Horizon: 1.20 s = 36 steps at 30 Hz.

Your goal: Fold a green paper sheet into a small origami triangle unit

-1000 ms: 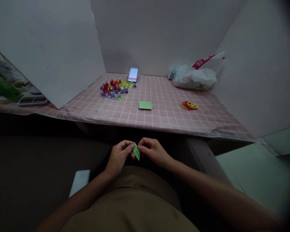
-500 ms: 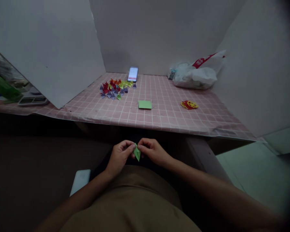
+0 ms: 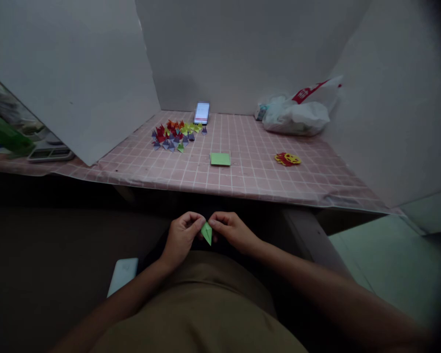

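Between my two hands, above my lap, is a small piece of folded green paper [image 3: 207, 234], kite-shaped with its long point downward. My left hand [image 3: 183, 237] pinches its upper left edge between thumb and fingers. From the other side my right hand [image 3: 232, 229] has thumb and forefinger closed on its upper right edge. Fingertips hide the top of the paper. On the table beyond lies a stack of square green paper [image 3: 220, 159]. Several folded paper cranes [image 3: 174, 136] in red, orange, yellow, purple and green stand in a group to the left.
A pink checked cloth [image 3: 250, 171] covers the table. At the back stand a lit phone [image 3: 202, 113] and a white plastic bag [image 3: 297, 116]. Red and yellow flat pieces [image 3: 287, 159] lie at right. White panels enclose the table. A pale flat device [image 3: 123, 274] rests by my left forearm.
The folded green paper has tilted slightly, and its upper part is now more covered by my fingertips. Both hands have barely shifted.
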Motion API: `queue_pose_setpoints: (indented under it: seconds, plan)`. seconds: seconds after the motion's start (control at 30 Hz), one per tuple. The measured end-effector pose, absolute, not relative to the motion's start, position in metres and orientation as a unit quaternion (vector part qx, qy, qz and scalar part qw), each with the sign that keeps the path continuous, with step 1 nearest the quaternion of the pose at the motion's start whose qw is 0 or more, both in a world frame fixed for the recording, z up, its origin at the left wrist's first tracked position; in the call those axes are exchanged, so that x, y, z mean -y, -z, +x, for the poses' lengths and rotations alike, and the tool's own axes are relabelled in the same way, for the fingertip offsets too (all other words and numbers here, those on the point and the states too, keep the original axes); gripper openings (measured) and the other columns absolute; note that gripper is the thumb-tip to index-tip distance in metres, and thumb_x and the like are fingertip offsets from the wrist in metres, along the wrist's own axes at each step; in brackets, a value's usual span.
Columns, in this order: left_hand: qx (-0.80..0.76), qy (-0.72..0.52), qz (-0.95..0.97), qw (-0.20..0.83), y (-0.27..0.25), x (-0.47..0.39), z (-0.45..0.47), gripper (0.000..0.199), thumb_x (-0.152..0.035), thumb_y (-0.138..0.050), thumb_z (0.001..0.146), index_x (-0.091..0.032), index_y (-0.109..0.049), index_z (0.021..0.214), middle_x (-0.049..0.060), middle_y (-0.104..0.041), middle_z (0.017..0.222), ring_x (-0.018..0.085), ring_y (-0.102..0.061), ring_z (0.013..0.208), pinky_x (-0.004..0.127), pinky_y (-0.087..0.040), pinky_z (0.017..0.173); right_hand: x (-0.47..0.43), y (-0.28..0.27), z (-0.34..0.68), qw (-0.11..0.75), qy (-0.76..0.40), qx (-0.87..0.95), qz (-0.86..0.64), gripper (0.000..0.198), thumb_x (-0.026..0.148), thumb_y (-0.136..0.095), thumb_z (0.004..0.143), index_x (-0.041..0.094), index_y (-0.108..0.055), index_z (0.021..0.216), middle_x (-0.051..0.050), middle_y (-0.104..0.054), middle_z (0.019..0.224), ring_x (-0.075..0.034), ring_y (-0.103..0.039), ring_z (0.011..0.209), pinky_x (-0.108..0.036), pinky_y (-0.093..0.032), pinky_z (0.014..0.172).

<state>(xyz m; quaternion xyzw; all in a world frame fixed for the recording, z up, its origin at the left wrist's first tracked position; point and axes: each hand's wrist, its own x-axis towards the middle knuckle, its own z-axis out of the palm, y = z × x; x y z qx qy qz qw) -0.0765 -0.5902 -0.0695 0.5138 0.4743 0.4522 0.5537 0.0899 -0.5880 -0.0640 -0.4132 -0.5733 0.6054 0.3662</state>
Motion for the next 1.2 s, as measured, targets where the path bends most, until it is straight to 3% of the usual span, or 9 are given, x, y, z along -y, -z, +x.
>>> queue_pose_setpoints:
  seconds: [0.13,0.23,0.5,0.8,1.2]
  plan:
    - [-0.493,-0.462,0.501,0.541,0.0704,0.5918,-0.0756,0.02,-0.035,-0.067,0.078,-0.015,-0.064,0.077,-0.004,-0.055,0.054,0.008,-0.047,0.047,0.018,-0.035,0.044,0.59,0.0657,0.0866,0.368,-0.647,0.537,-0.397,0.026,0.04,-0.061,0.081,0.015,-0.059,0.072,0.0,-0.061,0.065,-0.01,-0.052,0.054,-0.025,-0.042,0.057]
    - [-0.5,-0.462,0.494,0.54,0.0712,0.5923,-0.0746,0.021,-0.035,-0.067,0.078,-0.015,-0.063,0.078,-0.005,-0.052,0.051,0.007,-0.044,0.044,0.017,-0.032,0.042,0.5901,0.0674,0.0854,0.368,-0.606,0.568,-0.417,0.025,0.037,-0.059,0.082,0.016,-0.057,0.07,0.002,-0.057,0.06,-0.009,-0.049,0.051,-0.023,-0.037,0.052]
    - [-0.441,-0.419,0.483,0.63,0.0736,0.5921,-0.0761,0.025,-0.037,-0.068,0.079,-0.013,-0.065,0.078,0.0,-0.062,0.06,0.01,-0.055,0.054,0.021,-0.046,0.051,0.5845,0.0658,0.0917,0.383,-0.549,0.598,-0.442,0.024,0.036,-0.057,0.084,0.017,-0.054,0.068,0.003,-0.052,0.058,-0.009,-0.046,0.051,-0.023,-0.034,0.051]
    - [-0.442,-0.457,0.433,0.64,0.0738,0.5934,-0.0733,0.026,-0.038,-0.069,0.078,-0.013,-0.064,0.072,-0.001,-0.061,0.059,0.008,-0.053,0.052,0.02,-0.046,0.053,0.5865,0.0639,0.0916,0.399,-0.634,0.529,-0.4,0.025,0.038,-0.064,0.08,0.015,-0.059,0.07,0.001,-0.058,0.062,-0.009,-0.052,0.053,-0.024,-0.04,0.056]
    - [-0.454,-0.464,0.446,0.616,0.0754,0.5946,-0.0725,0.023,-0.035,-0.069,0.078,-0.013,-0.064,0.071,-0.002,-0.061,0.057,0.009,-0.054,0.051,0.019,-0.046,0.052,0.5877,0.0653,0.0897,0.399,-0.598,0.546,-0.43,0.024,0.037,-0.063,0.079,0.016,-0.059,0.069,0.002,-0.057,0.06,-0.009,-0.051,0.051,-0.023,-0.039,0.051]
